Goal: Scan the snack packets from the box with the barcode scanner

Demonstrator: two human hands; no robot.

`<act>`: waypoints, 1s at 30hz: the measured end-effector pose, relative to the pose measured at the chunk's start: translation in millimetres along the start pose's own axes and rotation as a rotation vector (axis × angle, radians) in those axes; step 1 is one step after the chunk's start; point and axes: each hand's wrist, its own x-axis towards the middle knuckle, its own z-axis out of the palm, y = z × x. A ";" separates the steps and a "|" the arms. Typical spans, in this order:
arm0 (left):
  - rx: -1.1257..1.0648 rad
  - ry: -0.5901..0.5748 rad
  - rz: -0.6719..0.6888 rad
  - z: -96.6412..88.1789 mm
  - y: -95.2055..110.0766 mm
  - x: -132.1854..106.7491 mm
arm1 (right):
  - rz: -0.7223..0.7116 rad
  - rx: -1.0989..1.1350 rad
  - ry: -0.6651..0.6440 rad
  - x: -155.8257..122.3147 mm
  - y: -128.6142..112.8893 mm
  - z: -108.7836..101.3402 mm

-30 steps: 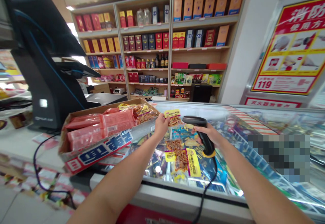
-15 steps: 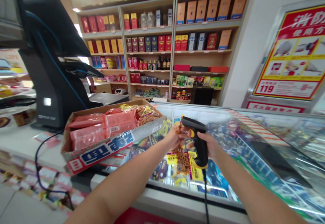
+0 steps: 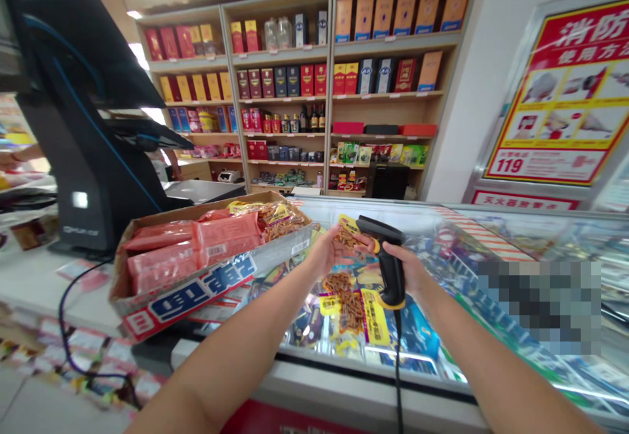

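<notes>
My left hand (image 3: 325, 252) is closed on a snack packet (image 3: 346, 229), a clear bag of brown sticks with a yellow label, held up over the glass counter. Wrapped round the grip of a black and yellow barcode scanner (image 3: 390, 270) is my right hand (image 3: 409, 269). The scanner's head is right beside the packet, and its cable runs down over the counter's front edge. Below both hands, more snack packets (image 3: 350, 308) of the same look lie on the glass. The fingertips of my left hand come close to the scanner; whether they touch it I cannot tell.
At left, an open carton (image 3: 196, 299) holds pink packs (image 3: 228, 234) and more stick snacks. Behind it stands a black till screen (image 3: 83, 93) with a loose cable (image 3: 63, 309). The glass freezer counter (image 3: 417, 362) stretches right. Shelves of boxes (image 3: 282, 86) line the back.
My left hand has turned the snack packet upward, so its yellow label shows beside the scanner. The scanner stays in my right hand. The whole view has shifted slightly.
</notes>
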 end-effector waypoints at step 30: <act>0.688 0.735 0.702 -43.3 5.4 27.1 | 0.071 -0.434 -0.065 7.4 4.2 -16.9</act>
